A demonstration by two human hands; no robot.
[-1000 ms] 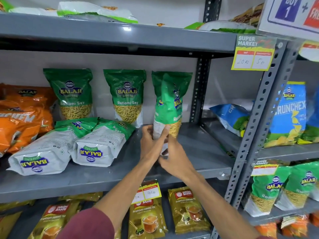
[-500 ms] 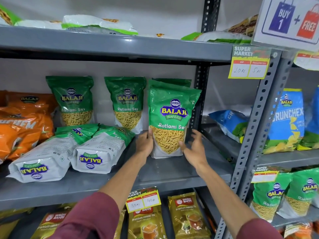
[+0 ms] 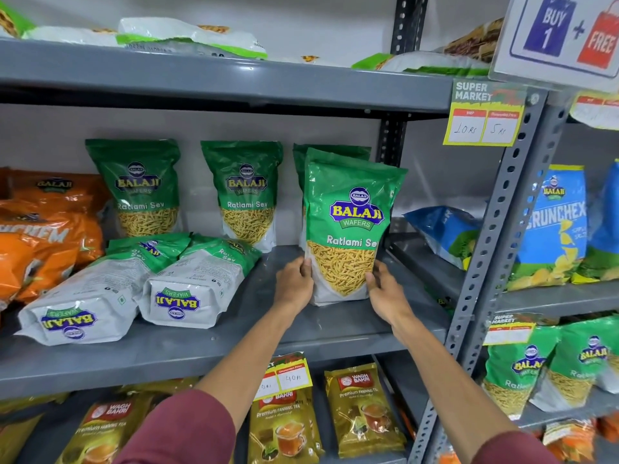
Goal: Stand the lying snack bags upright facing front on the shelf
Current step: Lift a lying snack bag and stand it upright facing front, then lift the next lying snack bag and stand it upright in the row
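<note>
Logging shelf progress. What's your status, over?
Left hand and right hand steadying front Ratlami Sev bag, upright, label forward. Two lying bags remain on shelf. Nothing blocking.

The front green bag (image 3: 348, 226) reads "BALAJI WAFERS, Ratlami Sev". The yellow tag (image 3: 484, 113) says "SUPER MARKET", "10 Rs", "5 Rs". The sign (image 3: 566, 31) reads "BUY 1 + FREE". The blue bag (image 3: 556, 226) says "CRUNCHEX"; the tea packs (image 3: 363, 410) "WAGH BAKRI Premium".

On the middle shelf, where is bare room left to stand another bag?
Bare shelf lies between the two lying bags and the held bag, in front of the middle standing bag. A bare strip runs along the front edge. The left end is crowded with orange bags. Both hands, left and right, flank the held bag.
</note>
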